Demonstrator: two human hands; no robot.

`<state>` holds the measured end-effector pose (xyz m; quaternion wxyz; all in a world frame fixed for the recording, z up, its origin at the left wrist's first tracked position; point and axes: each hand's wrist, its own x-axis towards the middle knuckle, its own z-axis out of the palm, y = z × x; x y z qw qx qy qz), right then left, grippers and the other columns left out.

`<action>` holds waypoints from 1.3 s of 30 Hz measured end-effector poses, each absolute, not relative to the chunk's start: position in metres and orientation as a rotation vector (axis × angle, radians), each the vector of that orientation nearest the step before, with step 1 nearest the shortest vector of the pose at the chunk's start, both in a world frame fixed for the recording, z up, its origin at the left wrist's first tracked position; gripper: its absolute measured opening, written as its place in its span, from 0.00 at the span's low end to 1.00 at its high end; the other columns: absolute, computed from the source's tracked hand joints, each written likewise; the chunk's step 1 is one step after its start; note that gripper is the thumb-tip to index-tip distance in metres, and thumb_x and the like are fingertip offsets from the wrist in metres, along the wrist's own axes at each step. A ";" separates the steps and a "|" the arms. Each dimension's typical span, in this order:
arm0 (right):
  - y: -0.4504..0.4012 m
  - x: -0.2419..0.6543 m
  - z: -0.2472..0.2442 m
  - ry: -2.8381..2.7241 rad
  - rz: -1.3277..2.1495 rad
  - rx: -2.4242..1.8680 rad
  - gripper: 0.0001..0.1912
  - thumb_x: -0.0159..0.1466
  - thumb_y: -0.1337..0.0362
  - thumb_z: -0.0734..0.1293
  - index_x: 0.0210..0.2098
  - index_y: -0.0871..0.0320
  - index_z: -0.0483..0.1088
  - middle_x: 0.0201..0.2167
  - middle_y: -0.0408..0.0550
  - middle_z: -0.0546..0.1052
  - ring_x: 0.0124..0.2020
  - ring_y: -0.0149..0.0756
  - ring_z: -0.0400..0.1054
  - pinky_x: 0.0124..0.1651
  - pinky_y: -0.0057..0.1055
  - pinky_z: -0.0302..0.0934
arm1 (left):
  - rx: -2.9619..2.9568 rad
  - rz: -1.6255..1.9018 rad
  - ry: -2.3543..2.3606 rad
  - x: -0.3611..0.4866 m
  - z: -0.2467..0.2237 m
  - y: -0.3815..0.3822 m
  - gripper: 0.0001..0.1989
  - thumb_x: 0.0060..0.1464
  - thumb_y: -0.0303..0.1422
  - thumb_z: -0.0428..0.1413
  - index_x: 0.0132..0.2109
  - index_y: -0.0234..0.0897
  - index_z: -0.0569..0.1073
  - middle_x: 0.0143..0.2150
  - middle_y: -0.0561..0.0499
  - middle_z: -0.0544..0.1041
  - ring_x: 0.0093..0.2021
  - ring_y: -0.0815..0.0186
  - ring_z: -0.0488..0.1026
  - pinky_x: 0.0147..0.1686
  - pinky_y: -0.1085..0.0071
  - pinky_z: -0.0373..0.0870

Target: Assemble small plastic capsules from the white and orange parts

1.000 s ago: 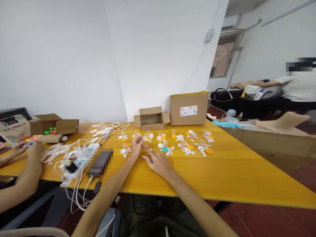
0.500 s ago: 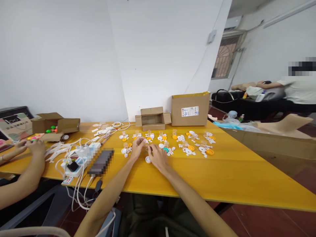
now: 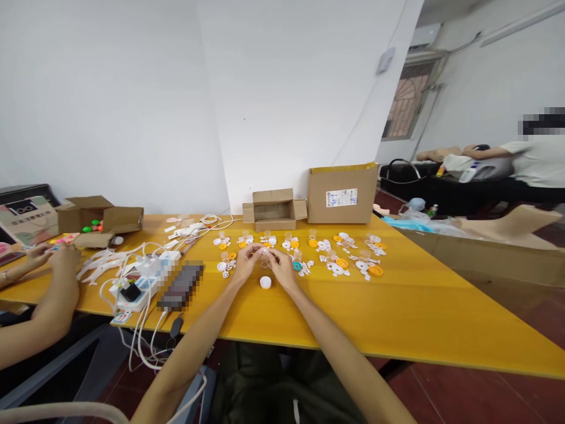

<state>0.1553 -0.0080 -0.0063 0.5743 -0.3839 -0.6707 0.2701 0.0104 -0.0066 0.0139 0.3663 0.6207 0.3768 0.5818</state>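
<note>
Between the fingertips of my left hand [image 3: 248, 263] and my right hand [image 3: 283, 268] is a small white plastic piece [image 3: 265, 251], pinched from both sides. Its exact shape is too small to make out. Just below the fingers a clear ring-like part [image 3: 265, 264] shows faintly on the table. Closer to me stands a round white cap [image 3: 265, 282]. Right of my right hand lies a teal disc [image 3: 297, 266] among small white pieces. Left of my left hand are another white cap [image 3: 221, 267] and an orange disc [image 3: 232, 256].
Groups of clear cups, white pieces and orange discs [image 3: 341, 263] spread across the yellow table [image 3: 353, 312]. Behind them stand a small open carton [image 3: 274, 224] and a larger box [image 3: 339, 197]. A phone [image 3: 182, 287], power strip [image 3: 141, 292] and cables lie left, near another person's hands [image 3: 66, 254].
My right hand has moved up and inward from near the white cap, and its fingertips now meet my left hand's at the white piece. The white cap is now fully visible.
</note>
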 end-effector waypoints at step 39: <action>-0.012 0.172 0.005 -1.430 1.343 -0.843 0.20 0.49 0.49 0.77 0.29 0.54 0.68 0.23 0.42 0.78 0.19 0.29 0.65 0.20 0.24 0.54 | 1.888 1.359 1.084 0.011 0.020 -0.014 0.09 0.56 0.39 0.61 0.38 0.42 0.85 0.40 0.48 0.86 0.38 0.60 0.78 0.38 0.67 0.70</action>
